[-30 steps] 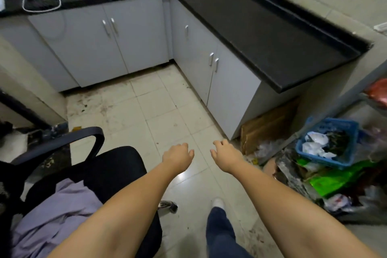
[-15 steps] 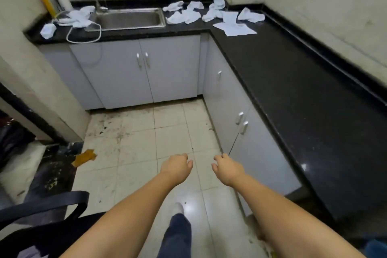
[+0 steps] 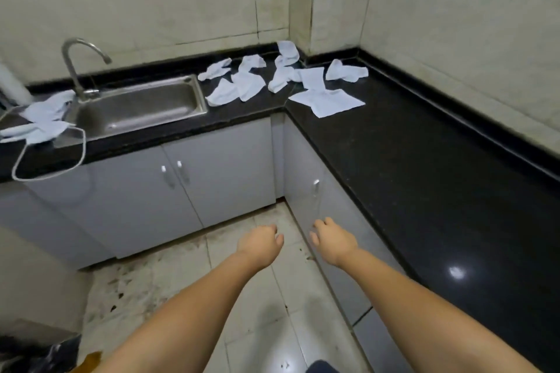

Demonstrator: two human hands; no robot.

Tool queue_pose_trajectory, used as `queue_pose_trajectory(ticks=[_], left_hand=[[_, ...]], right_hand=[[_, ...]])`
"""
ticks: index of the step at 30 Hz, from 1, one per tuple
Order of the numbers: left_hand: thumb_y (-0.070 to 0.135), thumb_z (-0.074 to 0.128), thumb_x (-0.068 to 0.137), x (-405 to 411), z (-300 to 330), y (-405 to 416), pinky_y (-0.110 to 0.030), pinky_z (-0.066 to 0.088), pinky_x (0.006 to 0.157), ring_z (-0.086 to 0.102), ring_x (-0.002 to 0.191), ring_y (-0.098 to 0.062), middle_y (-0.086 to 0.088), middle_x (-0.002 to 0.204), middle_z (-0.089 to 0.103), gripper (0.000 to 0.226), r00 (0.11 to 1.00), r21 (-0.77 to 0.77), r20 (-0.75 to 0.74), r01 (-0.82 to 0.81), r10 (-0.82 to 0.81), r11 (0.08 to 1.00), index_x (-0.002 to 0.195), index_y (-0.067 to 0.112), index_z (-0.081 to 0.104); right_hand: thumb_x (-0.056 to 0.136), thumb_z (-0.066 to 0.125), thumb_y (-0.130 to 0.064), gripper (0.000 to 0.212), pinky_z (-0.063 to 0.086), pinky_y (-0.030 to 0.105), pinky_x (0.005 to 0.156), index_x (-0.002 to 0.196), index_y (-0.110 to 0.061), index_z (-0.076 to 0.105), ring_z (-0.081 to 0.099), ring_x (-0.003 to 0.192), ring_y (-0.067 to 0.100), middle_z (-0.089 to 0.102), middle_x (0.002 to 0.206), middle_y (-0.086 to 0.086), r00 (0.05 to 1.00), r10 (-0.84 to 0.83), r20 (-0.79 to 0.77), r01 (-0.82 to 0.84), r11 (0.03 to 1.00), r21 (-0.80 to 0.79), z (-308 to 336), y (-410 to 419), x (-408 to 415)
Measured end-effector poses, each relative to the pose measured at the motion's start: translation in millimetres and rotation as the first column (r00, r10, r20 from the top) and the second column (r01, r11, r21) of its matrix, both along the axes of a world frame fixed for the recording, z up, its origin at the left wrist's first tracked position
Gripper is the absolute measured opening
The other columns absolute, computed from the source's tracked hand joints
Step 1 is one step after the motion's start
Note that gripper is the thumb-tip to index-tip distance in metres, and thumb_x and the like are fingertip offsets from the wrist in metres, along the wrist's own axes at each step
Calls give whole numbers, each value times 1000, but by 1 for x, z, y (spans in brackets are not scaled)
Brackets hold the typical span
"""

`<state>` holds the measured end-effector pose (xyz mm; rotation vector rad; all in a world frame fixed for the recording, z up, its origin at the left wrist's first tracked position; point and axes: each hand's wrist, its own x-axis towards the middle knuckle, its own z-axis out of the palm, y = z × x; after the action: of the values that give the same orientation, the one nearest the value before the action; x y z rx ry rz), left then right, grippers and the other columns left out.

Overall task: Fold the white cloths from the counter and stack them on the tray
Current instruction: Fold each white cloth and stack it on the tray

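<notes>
Since the earlier frame we have stepped closer to the sink (image 3: 139, 106); both arms stay outstretched. Left hand (image 3: 260, 244) and right hand (image 3: 331, 241) hang loosely curled, holding nothing. White cloths (image 3: 285, 79) lie crumpled on the counter (image 3: 409, 154) right of the sink, more (image 3: 42, 118) at its left. Its basin holds nothing we can see.

Beige tiled walls (image 3: 151, 3), grey cabinets (image 3: 212, 179), stained floor (image 3: 157, 281)
</notes>
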<state>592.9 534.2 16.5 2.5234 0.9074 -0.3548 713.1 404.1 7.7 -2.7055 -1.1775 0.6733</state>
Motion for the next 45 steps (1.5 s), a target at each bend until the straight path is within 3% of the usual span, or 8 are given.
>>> queue_pose_trajectory(ticks=[14, 24, 29, 32, 35, 38, 41, 45], left_hand=[[27, 36, 97, 296, 15, 189, -38, 47, 87, 55, 109, -30, -13, 122, 57, 35, 985, 58, 88, 140, -145, 988, 124, 11, 50], [21, 46, 93, 451, -6, 290, -45, 41, 100, 45, 125, -28, -8, 139, 44, 48, 938, 111, 123, 311, -324, 944, 139, 14, 36], [15, 48, 91, 506, -33, 349, -38, 38, 99, 46, 122, -25, -5, 132, 46, 42, 844, 327, -79, 524, -530, 786, 132, 14, 42], [16, 77, 66, 525, -47, 377, -35, 50, 77, 62, 86, -23, -4, 96, 60, 34, 721, 463, -63, 633, -690, 620, 96, 14, 62], [6, 72, 66, 541, -57, 397, -38, 51, 70, 62, 76, -28, -9, 86, 62, 21, 590, 441, -39, 734, -807, 516, 84, 10, 62], [9, 71, 64, 556, -52, 407, -34, 48, 65, 60, 72, -27, -7, 80, 60, 18, 519, 418, 13, 774, -855, 476, 78, 11, 59], [11, 50, 83, 577, -28, 393, -31, 36, 66, 54, 77, -26, -6, 82, 56, 2, 660, 177, 296, 673, -691, 719, 84, 12, 52], [8, 49, 88, 625, 31, 349, -27, 38, 62, 51, 71, -15, 1, 78, 56, 8, 739, -185, 583, 525, -338, 831, 86, 16, 51]], right_hand=[[101, 34, -33, 37, 46, 42, 87, 130, -14, 45, 52, 113, 31, 46, 128, 10, 992, -96, 84, 84, 987, 137, 19, 179, 272], [94, 50, -39, 40, 41, 38, 95, 127, -17, 46, 46, 119, 25, 48, 128, 5, 964, -239, 114, 225, 966, 127, -13, 264, 389], [92, 51, -27, 26, 39, 38, 86, 113, -13, 55, 50, 110, 29, 54, 115, 7, 955, -220, 199, 204, 974, 99, -37, 286, 423], [63, 74, -16, 17, 45, 31, 58, 76, -14, 64, 61, 69, 24, 60, 75, 3, 936, -205, 286, 173, 976, 134, -44, 287, 430], [68, 58, -21, 5, 38, 27, 55, 71, -16, 58, 55, 60, 19, 54, 67, -3, 935, -258, 242, 207, 954, 217, -44, 289, 429], [85, 46, -15, 6, 33, 30, 62, 79, -15, 48, 46, 66, 18, 48, 69, -3, 843, -536, -41, 515, 783, 347, -30, 285, 435], [88, 48, -11, 15, 36, 22, 55, 80, -22, 43, 43, 60, 12, 49, 67, -5, 667, -675, -315, 725, 489, 486, 0, 268, 456], [93, 47, -11, 14, 37, 6, 53, 105, -17, 52, 44, 64, 5, 53, 82, -1, 576, -770, -276, 705, 297, 644, 51, 229, 500]])
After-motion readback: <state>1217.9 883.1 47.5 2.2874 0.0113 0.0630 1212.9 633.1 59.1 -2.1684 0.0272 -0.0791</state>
